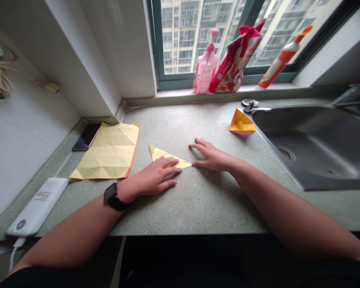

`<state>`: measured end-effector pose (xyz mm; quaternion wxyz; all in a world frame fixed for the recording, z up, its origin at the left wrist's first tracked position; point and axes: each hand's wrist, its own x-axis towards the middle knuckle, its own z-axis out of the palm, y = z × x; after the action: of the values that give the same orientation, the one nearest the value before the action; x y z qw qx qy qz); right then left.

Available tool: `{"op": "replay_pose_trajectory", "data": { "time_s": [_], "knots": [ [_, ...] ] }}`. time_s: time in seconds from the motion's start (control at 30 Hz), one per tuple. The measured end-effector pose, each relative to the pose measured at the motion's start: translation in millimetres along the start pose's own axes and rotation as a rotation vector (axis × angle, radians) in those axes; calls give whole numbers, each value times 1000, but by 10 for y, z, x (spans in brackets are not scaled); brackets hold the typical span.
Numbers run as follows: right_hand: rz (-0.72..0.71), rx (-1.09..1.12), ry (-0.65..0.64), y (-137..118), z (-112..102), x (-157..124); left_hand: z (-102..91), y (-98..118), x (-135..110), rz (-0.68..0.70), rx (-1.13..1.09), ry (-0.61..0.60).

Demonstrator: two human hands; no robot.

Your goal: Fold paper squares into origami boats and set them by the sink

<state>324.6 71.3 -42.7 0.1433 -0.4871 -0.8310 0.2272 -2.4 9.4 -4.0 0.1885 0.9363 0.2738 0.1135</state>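
Note:
A small yellow paper [159,152], folded into a triangle, lies flat on the counter. My left hand [159,174] rests over its lower left part with fingers stretched out, covering some of it. At the paper's right corner, my right hand [210,155] has its thumb at the tip and its other fingers spread above the counter. Left of my hands lie creased yellow sheets [109,150] with orange edges underneath. A folded orange-yellow paper piece [241,123] stands near the sink.
The speckled counter [192,212] ends at a front edge near me. A steel sink [318,148] is on the right. A white power bank [37,206] with a cable and a dark phone [85,138] lie left. A pink pump bottle [205,72], red bag [235,60] and orange-white bottle [280,62] line the sill.

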Motion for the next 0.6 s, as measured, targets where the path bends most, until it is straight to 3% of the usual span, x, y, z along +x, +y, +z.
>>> {"op": "replay_pose_trajectory", "data": {
  "time_s": [0.23, 0.37, 0.47, 0.6],
  "knots": [
    [6, 206, 434, -109, 2, 86, 1, 1, 0, 14, -14, -3],
    [-139, 203, 387, -280, 53, 55, -16, 27, 22, 120, -85, 13],
    [-235, 237, 317, -395, 71, 7, -44, 42, 24, 133, -115, 118],
    [-134, 420, 229, -442, 49, -21, -74, 6, -36, -159, 15, 325]
  ]
}}
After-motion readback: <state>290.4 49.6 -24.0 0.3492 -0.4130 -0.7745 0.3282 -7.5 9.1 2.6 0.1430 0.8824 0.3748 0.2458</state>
